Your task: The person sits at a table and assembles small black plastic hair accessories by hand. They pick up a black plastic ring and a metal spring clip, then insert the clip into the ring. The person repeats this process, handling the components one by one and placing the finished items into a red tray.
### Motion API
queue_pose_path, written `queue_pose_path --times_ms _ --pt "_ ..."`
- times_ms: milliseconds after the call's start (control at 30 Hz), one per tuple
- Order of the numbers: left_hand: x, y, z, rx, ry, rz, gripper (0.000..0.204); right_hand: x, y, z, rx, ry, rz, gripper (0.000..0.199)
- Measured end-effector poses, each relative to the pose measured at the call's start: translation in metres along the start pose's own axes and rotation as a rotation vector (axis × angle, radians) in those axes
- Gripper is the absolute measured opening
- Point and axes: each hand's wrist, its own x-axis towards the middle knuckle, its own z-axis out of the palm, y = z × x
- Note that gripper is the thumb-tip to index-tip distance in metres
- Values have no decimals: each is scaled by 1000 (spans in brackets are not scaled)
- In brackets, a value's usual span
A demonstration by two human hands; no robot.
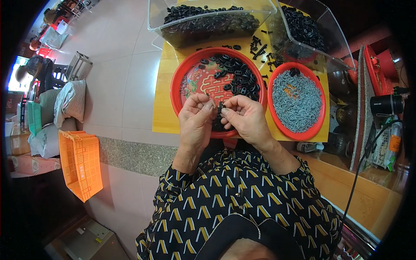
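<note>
Both hands are raised over the near part of a round red tray (175, 82), their fingertips close together. My left hand (197, 119) is closed in a pinch; what lies between its thumb and fingers is too small to make out. A small black part (221, 105) shows at the fingertips of my right hand (247, 120), which is pinched on it. Small black oval plastic pieces with holes (242, 77) are heaped along the tray's right side, over its patterned red bottom. More dark pieces lie beneath my hands, partly hidden by them.
A red oval tray (274, 117) of grey screws (299, 104) stands at the right. Behind are two clear plastic bins (212, 15) (342, 39) of black pieces. Loose black parts (260, 50) lie on the yellow tabletop (162, 108). An orange crate (82, 164) stands left.
</note>
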Motion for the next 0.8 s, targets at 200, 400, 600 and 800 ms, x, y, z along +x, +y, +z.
queue_pose_path --times_ms 200,400,600,800 --pt "-4 -3 3 13 38 39 14 -1 2 3 27 -8 -25 7" --pt "-6 -5 6 -6 20 31 13 0 4 3 40 -1 -28 7" --pt "-7 -8 5 97 34 124 13 1 6 4 34 0 -28 6" --pt "-9 -13 -2 551 -1 342 14 1 5 1 -12 -2 -19 6"
